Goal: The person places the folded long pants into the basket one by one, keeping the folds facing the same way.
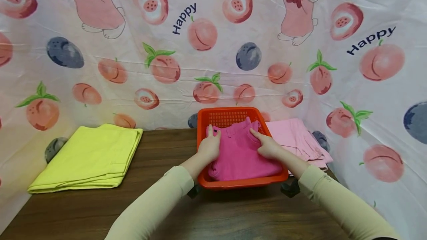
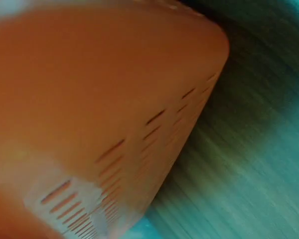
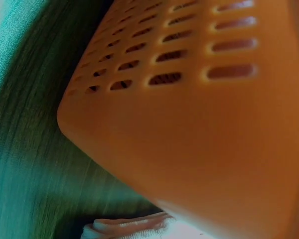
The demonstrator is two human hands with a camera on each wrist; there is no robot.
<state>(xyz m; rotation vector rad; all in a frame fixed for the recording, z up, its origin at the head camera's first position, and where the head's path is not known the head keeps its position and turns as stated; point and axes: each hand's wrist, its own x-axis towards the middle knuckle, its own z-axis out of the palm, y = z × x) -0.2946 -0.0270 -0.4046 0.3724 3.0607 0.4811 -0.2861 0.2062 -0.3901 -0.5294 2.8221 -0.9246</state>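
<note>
Bright pink folded pants (image 1: 238, 158), with a belt loop showing at the waistband, lie inside a red-orange plastic basket (image 1: 233, 184). My left hand (image 1: 209, 148) grips their left side, thumb on top near the waistband. On the opposite side, my right hand (image 1: 268, 146) holds the pants the same way, its thumb pointing inward. Fabric and the basket hide most of the other fingers. Both wrist views are filled by the slotted basket wall (image 2: 89, 89), seen close up again as an orange wall (image 3: 179, 139); neither shows a hand.
Folded yellow cloth (image 1: 93, 158) lies on the left of the dark wooden table (image 1: 160, 151). Light pink folded garments (image 1: 297, 136) lie just right of the basket, partly behind the right forearm. A fruit-printed curtain (image 1: 227, 47) closes off the back and sides.
</note>
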